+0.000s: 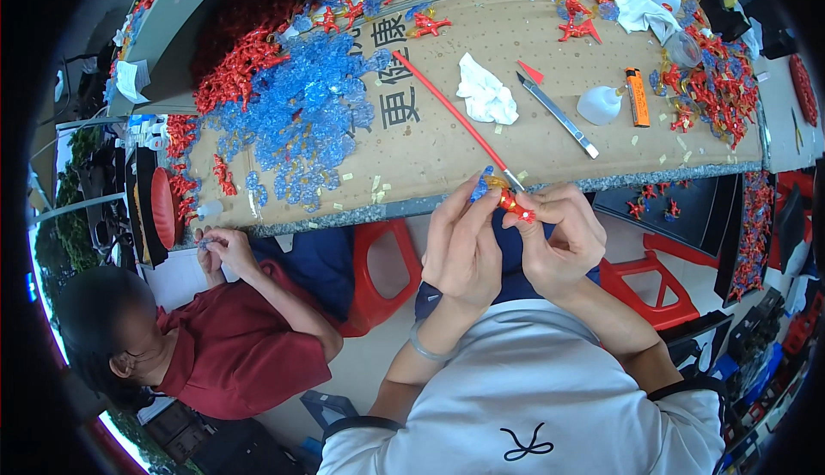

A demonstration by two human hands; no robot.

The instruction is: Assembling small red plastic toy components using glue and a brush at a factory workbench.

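Between both hands, just off the table's near edge, is a small plastic figure (pixel 514 206) with red, yellow and clear blue parts. My left hand (pixel 464 256) is closed, pinching its blue and yellow end. The fingers of my right hand (pixel 563 239) are closed on its red end. A thin red-handled brush (pixel 451 107) with a metal collar slants over the cardboard, its metal end reaching down to the figure and my right fingertips. Whether my fingers grip the brush or it rests on the table, I cannot tell.
Clear blue pieces (pixel 301 97) and red pieces (pixel 236 67) are heaped at left; more red figures (pixel 718 84) lie at right. Nearer stand a crumpled tissue (pixel 485 90), utility knife (pixel 559 114), white bottle (pixel 599 106) and orange box (pixel 637 97). A co-worker (pixel 249 329) sits left.
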